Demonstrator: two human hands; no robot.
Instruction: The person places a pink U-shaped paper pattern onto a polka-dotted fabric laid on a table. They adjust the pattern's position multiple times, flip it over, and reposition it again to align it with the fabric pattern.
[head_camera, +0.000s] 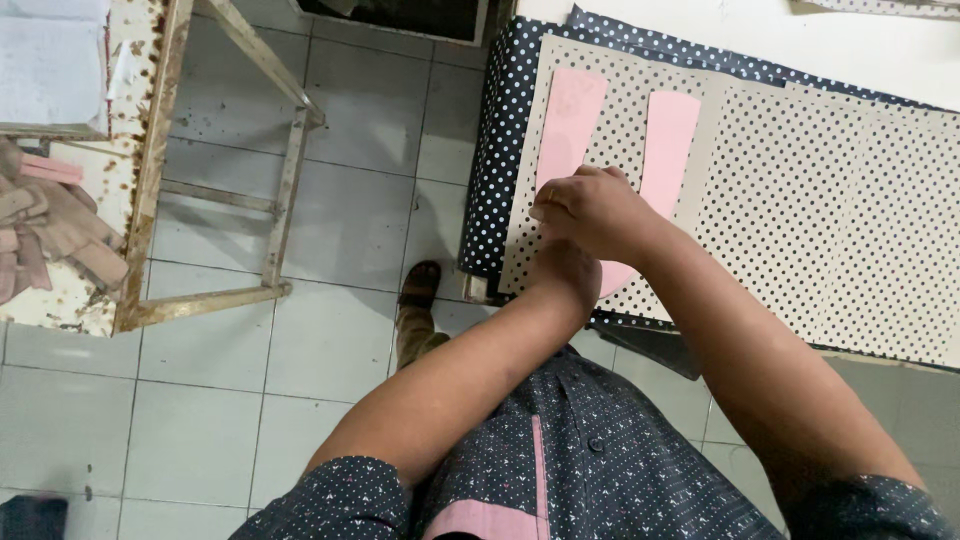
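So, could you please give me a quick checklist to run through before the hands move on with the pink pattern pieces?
1. Left pink piece flat on the dotted sheet: ok.
2. Right pink piece flat, apart from the left one: ok.
3. Right hand at the pieces' lower ends: ok.
4. Left hand free: cannot tell, mostly hidden under the right.
5. Tool in the right hand: cannot tell.
6. Sheet on the dark dotted fabric: ok.

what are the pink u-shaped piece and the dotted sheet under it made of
The pink U-shaped piece looks like thin card or stiff paper: flat, matte, cleanly cut edges. The beige sheet with dark dots seems to be fabric or coated sheet, lying flat with a matte face. The navy white-dotted layer beneath drapes over the edge, likely cloth.
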